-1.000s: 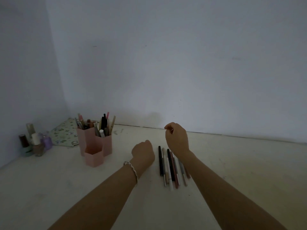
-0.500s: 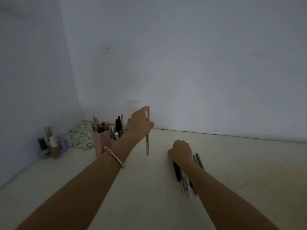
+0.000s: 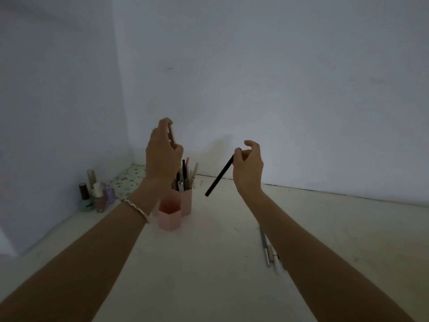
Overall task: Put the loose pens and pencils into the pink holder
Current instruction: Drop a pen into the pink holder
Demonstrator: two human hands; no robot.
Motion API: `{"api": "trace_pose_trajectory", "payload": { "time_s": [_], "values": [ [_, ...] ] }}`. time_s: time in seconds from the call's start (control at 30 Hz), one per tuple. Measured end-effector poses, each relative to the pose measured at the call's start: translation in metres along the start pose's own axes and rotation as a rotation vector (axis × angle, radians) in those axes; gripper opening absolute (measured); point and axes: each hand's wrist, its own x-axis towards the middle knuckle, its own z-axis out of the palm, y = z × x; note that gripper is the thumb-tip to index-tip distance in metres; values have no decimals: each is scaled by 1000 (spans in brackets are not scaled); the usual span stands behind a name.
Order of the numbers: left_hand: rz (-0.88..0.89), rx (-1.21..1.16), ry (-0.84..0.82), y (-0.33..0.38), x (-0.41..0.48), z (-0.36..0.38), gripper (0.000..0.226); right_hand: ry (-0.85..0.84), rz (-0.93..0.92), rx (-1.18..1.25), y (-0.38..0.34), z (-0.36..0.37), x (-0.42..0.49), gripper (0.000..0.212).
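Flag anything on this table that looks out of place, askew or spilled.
Nothing spilled or damaged. Loose pens lie on the table beside the right forearm, outside the pink holder. The black pen hangs tilted from the right hand; the left hand holds a beige pencil above the holder.

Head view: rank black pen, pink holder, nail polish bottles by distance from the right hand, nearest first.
1. Black pen: held in the right hand.
2. Pink holder: lower left of the hand.
3. Nail polish bottles: far left, beyond the holder.
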Motion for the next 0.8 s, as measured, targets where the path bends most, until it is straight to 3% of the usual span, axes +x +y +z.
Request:
{"api": "trace_pose_trajectory", "payload": {
  "time_s": [0.07,0.13,0.23,0.3,0.4,0.67,0.73,0.8],
  "values": [
    [0,47,-85,-12,-9,2,43,22,-68,21,-5,2,-4,18],
    [23,227,-189,-20,-17,4,22,48,-99,42,-7,4,-7,10],
    [122,488,-98,-26,-19,2,22,81,-138,129,-14,11,-12,7],
    [158,423,31,-23,-15,-4,24,88,-179,181,-20,20,-13,10],
    [147,336,98,-17,-7,-13,31,29,-268,125,-24,38,-16,9],
    [97,227,72,-9,-10,-16,32,-373,-447,-379,8,60,-37,14],
    [75,217,63,-3,-17,-10,32,-403,-571,-574,13,56,-39,20],
    [74,217,48,6,-26,1,28,-322,-606,-567,11,46,-38,26]
  ]
}}
